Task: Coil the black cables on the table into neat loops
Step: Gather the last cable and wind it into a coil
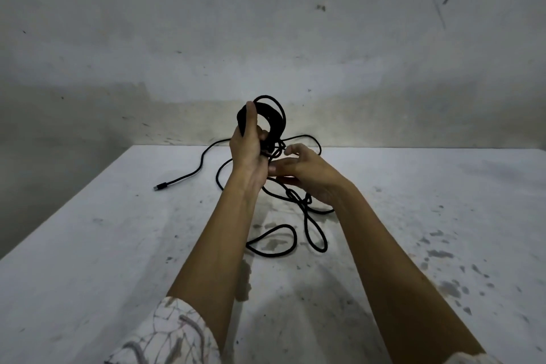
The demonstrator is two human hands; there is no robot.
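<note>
Now left hand holds coil; right hand seemingly loose.

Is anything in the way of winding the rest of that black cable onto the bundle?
No separate object, only the cable itself: its slack crosses over itself in a tangle below the right hand. The left hand holds the coil up.

Your left hand holds the coil above the table, with your right hand just right of the coil and lower. Loose cable loops lie on the table below the coil, nearer you. The plug lies well left of the coil, and the wall stands behind it.
</note>
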